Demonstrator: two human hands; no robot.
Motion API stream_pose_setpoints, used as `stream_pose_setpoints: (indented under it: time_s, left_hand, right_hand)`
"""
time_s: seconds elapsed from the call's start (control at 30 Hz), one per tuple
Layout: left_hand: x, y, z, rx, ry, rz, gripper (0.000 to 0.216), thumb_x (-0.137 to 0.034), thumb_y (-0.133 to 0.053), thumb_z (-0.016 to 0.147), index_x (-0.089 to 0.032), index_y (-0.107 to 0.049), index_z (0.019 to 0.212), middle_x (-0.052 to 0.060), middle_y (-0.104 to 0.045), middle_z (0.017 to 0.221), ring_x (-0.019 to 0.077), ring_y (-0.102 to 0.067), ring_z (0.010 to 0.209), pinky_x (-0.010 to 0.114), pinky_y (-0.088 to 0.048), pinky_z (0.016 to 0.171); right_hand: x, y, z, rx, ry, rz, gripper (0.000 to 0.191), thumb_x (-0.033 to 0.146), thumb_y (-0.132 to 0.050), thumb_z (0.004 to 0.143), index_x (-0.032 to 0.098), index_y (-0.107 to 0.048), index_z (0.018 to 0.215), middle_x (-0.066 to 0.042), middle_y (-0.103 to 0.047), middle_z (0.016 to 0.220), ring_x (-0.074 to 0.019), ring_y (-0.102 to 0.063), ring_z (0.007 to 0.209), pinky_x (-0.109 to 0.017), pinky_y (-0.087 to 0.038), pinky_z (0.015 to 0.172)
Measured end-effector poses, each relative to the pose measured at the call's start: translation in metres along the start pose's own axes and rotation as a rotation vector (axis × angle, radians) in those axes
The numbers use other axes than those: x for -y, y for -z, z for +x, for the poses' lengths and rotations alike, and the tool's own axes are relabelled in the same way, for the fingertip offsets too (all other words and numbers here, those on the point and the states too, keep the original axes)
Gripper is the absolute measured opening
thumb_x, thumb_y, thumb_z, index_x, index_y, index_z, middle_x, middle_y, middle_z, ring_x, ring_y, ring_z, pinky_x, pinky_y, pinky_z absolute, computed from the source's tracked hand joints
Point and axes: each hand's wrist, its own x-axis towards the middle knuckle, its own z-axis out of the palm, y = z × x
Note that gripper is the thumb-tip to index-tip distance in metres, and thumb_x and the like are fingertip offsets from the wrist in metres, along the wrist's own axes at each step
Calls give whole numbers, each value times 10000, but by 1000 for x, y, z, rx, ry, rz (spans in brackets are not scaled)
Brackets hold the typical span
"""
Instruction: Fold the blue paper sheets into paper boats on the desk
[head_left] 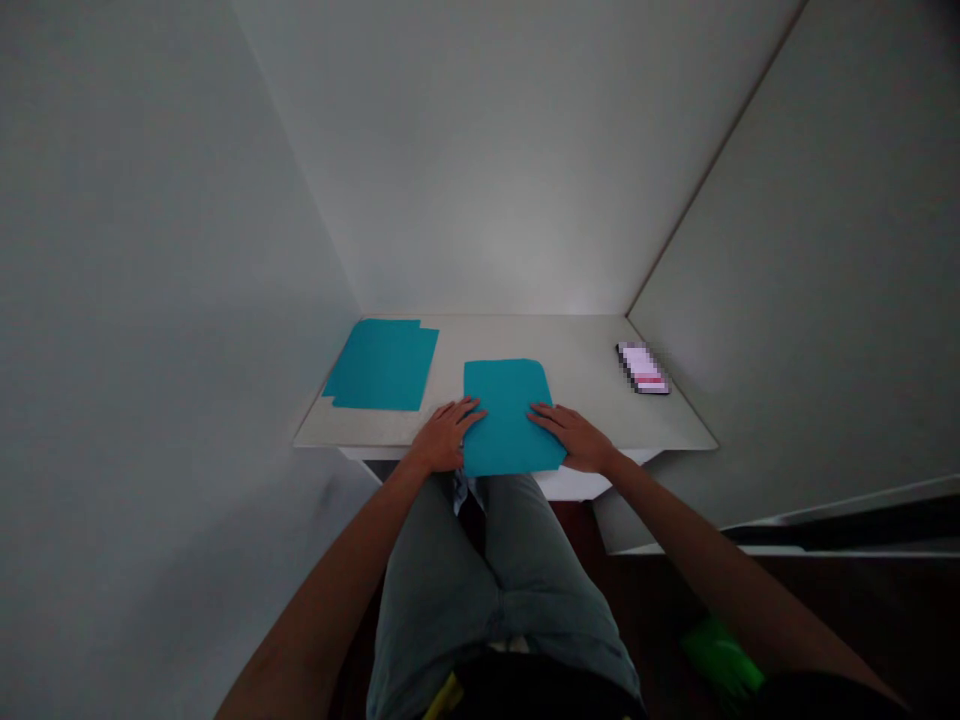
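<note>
"Checking for writing first: can you read anything from your feed?"

"Nothing on my end. The phone at the far right of the desk is too blurred to read; I can only make out a pink band across it."

"And the teal sheet?"

"I've got it at the near edge, centre, with its near end jutting just past the lip and its far corners rounded. It looks like matte paper. A teal stack, apparently two offset sheets, lies flat at the far left, well apart from it."

"Hands?"

"Both are flat and spread, neither pinching. The left hand and right hand rest against the sheet's opposite sides."

"Room?"

"Pale desktop, grey-white walls on three sides, dark floor, and a green object low on the near right."
</note>
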Motion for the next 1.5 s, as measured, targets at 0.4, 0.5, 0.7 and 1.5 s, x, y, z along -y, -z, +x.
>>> stream_pose_setpoints:
  time_s: [0.4, 0.5, 0.7, 1.5]
  left_hand:
    - [2, -7, 10, -313, 233, -190, 434, -618, -677, 972, -200, -785, 1020, 121, -799, 1040, 316, -739, 1061, 468, -530, 1045]
    - [4, -8, 13, -329, 214, -202, 456, -657, -727, 924, -202, -750, 914, 110, -786, 1001, 305, -726, 1014, 454, -526, 1013]
    - [5, -12, 23, -385, 394, -404, 310, -534, -681, 988, -230, -718, 1032, 32, -759, 929, 226, -718, 880, 360, -553, 856]
    - [-4, -21, 28, -346, 310, -143, 546, -374, -541, 1038, -368, -552, 1584, 59, -556, 1642, 369, -439, 1566, 663, -271, 1272]
  right_hand:
    - [13, 5, 22, -334, -469, 454, 559, 720, -506, 1002, 218, -699, 849, -12, -676, 729, -212, -611, 684, -341, -486, 692]
    - [15, 3, 32, -450, -571, 536, 546, 743, -469, 996, 237, -644, 886, -1, -646, 751, -215, -601, 727, -330, -478, 693]
    - [2, -5, 53, -578, -713, 568, 534, 725, -493, 972, 232, -613, 1137, -63, -706, 921, -249, -646, 764, -377, -537, 704]
    - [31, -9, 4, -44, -233, -118, 1047, 807, -523, 975, 203, -179, 1758, -201, -272, 1783, -394, -323, 1633, -624, -270, 1318]
